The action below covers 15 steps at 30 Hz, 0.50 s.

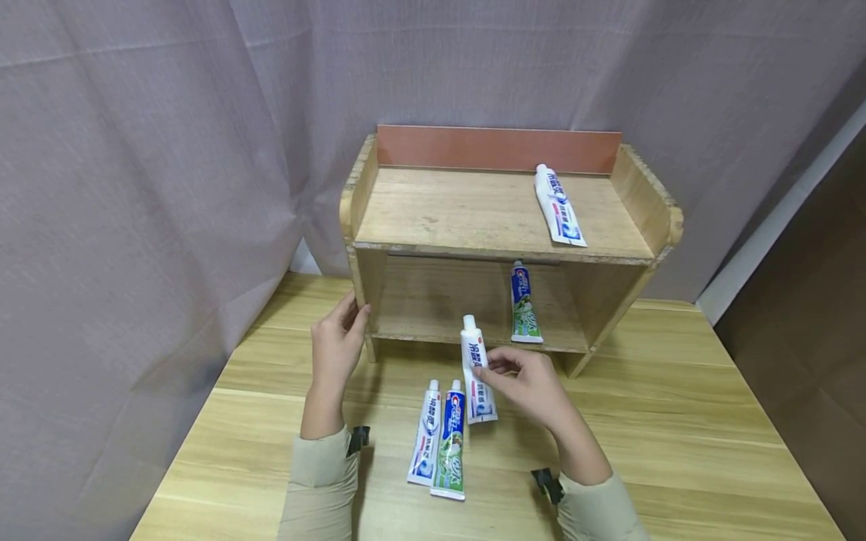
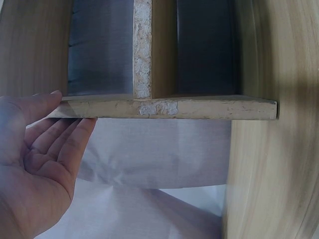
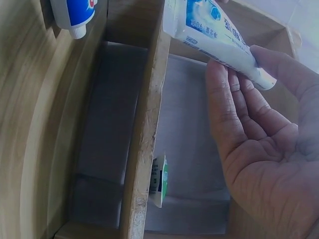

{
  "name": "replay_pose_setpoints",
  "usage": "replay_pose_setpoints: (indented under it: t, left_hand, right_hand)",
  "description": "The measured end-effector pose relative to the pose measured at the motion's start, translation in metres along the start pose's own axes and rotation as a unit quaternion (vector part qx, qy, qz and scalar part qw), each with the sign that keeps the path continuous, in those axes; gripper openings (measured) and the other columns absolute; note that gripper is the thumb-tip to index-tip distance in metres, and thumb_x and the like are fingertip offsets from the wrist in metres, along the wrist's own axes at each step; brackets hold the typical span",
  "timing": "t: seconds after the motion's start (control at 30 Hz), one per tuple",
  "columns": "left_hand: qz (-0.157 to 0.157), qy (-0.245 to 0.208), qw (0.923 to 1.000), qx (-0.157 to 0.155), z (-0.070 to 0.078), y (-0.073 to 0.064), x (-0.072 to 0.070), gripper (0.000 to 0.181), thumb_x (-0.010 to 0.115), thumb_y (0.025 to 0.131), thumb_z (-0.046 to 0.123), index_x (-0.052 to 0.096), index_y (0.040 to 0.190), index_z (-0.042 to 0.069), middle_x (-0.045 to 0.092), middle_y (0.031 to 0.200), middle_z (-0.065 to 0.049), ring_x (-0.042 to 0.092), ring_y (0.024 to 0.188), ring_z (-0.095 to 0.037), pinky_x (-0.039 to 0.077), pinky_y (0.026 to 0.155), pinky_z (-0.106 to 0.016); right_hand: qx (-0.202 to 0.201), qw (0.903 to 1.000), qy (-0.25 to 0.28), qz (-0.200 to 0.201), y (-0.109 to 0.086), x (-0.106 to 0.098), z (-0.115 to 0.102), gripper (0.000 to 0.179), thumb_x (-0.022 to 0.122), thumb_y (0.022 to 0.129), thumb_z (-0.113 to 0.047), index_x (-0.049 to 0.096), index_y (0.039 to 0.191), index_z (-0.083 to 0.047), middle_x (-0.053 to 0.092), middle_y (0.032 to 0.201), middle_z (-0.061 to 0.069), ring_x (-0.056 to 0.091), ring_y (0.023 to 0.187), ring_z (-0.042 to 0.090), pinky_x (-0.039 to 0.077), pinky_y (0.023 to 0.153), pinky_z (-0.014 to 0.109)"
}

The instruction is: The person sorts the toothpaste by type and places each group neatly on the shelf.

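Note:
My right hand [image 1: 531, 385] pinches a white toothpaste tube [image 1: 482, 402] between thumb and fingers. Its cap points toward the wooden shelf [image 1: 440, 214], in front of the lower board. In the right wrist view the same white tube [image 3: 224, 42] lies across the fingertips, thumb on top. My left hand [image 1: 336, 342] grips the left side panel of the shelf near its front edge. The left wrist view shows the thumb on one face of that panel [image 2: 209, 108] and the fingers on the other. Below the held tube, a white toothpaste tube [image 1: 425, 436] and a blue-green Crest tube [image 1: 449, 451] lie side by side.
Another white tube [image 1: 558, 207] lies on the shelf's top board, toward the right. A blue-green tube [image 1: 524, 304] lies on the lower board, right of its middle. The shelf stands on a wooden table [image 1: 676, 421] before a grey curtain [image 1: 169, 150].

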<state>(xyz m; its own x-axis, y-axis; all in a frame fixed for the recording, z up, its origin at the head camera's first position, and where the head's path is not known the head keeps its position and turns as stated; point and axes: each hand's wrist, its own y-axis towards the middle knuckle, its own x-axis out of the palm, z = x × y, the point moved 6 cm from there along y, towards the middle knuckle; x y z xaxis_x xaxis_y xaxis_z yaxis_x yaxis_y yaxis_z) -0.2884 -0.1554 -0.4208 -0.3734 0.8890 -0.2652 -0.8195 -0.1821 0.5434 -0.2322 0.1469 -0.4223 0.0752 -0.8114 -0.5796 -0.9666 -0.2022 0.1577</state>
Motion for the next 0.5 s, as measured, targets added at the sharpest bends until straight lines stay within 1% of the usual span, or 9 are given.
replay_pose_setpoints:
  t: [0.07,0.27,0.5]
  left_hand:
    - [-0.001,0.001,1.0000,0.000,0.0005,0.0000,-0.0001,0.034,0.068,0.097,0.012,0.066,0.130,0.002,0.069,0.118,-0.021,0.071,0.105,-0.028,0.059,0.086,-0.021]
    - [0.003,0.002,1.0000,0.006,0.0017,0.0003,-0.0007,0.034,0.068,0.097,0.010,0.066,0.130,0.001,0.069,0.117,-0.021,0.071,0.105,-0.030,0.060,0.086,-0.023]
    - [0.001,0.004,0.9999,-0.010,-0.0005,0.0001,-0.0005,0.035,0.069,0.096,0.010,0.066,0.130,0.002,0.069,0.118,-0.021,0.071,0.106,-0.029,0.059,0.087,-0.022]
  right_hand:
    - [-0.007,1.0000,0.002,0.001,0.0003,-0.0004,-0.0014,0.016,0.081,0.087,-0.023,0.075,0.097,-0.012,0.072,0.084,-0.004,0.066,0.078,0.015,0.060,0.067,0.027]
    - [-0.021,0.9998,0.007,-0.001,0.0021,-0.0015,-0.0043,0.015,0.081,0.087,-0.022,0.075,0.097,-0.012,0.072,0.083,-0.004,0.067,0.076,0.015,0.061,0.065,0.027]
    - [-0.022,0.9998,0.002,-0.001,0.0036,-0.0021,-0.0067,0.016,0.081,0.087,-0.022,0.075,0.098,-0.012,0.072,0.083,-0.004,0.066,0.075,0.015,0.061,0.066,0.027]
